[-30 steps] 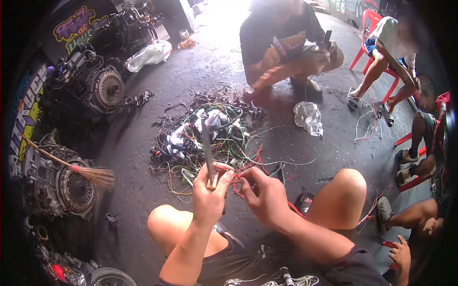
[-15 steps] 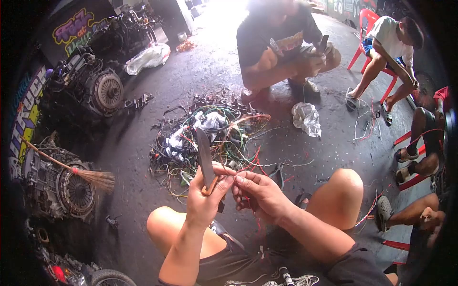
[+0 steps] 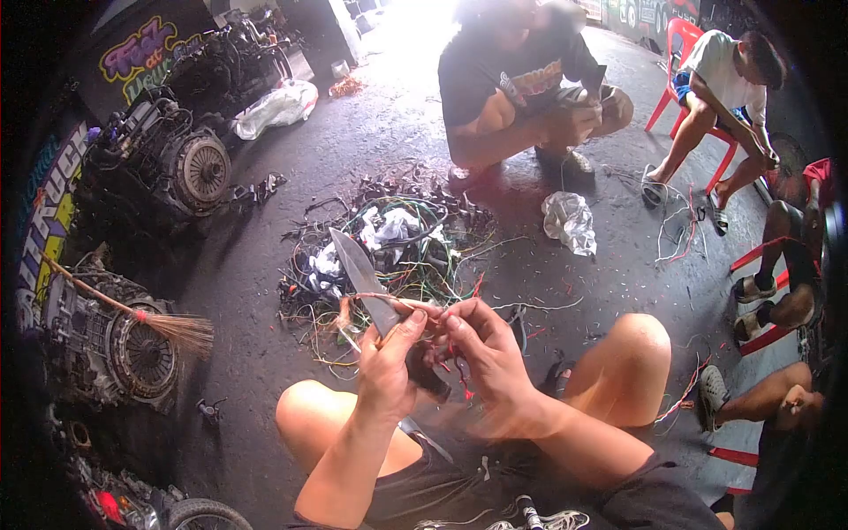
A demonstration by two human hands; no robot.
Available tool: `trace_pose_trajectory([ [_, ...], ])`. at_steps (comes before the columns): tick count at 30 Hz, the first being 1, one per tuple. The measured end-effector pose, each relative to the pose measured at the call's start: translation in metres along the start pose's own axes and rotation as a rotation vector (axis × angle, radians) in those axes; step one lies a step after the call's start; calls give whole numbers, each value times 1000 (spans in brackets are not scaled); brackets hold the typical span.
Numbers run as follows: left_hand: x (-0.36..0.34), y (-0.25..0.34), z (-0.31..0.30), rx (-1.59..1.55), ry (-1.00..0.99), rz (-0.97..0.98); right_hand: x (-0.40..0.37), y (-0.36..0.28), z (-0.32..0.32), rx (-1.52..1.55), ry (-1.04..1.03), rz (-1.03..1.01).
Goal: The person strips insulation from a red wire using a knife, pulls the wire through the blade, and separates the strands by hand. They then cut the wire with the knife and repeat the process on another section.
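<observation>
My left hand (image 3: 389, 367) is closed round the handle of a knife (image 3: 360, 276), whose wide blade points up and to the left. A thin reddish wire (image 3: 375, 298) crosses in front of the blade and runs to the fingertips of both hands. My right hand (image 3: 481, 344) pinches the wire close beside the left thumb. Red strands and a dark piece (image 3: 427, 378) hang below the hands. Past the knife lies a tangled pile of coloured wires (image 3: 433, 265) with white plastic in it.
A person (image 3: 521, 97) squats ahead, hands raised. Another sits on a red chair (image 3: 683, 44) at the right, with more seated people's legs below. Crumpled plastic (image 3: 570, 223) lies on the floor. Engine parts (image 3: 199, 172) and a broom (image 3: 177, 332) are at the left.
The blade has tilted further left and lower. The wire now stretches across it to the left. My right hand has shifted slightly, still pinching.
</observation>
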State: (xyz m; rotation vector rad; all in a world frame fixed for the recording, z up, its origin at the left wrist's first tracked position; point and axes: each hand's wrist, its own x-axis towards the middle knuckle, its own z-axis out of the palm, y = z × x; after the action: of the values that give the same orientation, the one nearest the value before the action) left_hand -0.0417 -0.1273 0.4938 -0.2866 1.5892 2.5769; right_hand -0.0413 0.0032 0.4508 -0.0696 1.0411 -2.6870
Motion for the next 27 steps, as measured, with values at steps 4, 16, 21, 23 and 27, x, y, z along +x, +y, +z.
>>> trace_pose_trajectory([
  [4,6,1,-3,-102,-7,-112,0,-6,3,-247,-31,-132],
  [16,6,20,-13,-219,-116,-125,-2,-25,4,-189,-315,64],
  [21,17,29,-26,-232,1,-20,-12,-17,-5,-211,-337,149],
  [23,22,36,-42,-277,-11,90,-13,-17,-3,-277,-282,97],
  [27,8,34,-25,-54,-52,96,-11,-23,2,-523,-72,-127],
])
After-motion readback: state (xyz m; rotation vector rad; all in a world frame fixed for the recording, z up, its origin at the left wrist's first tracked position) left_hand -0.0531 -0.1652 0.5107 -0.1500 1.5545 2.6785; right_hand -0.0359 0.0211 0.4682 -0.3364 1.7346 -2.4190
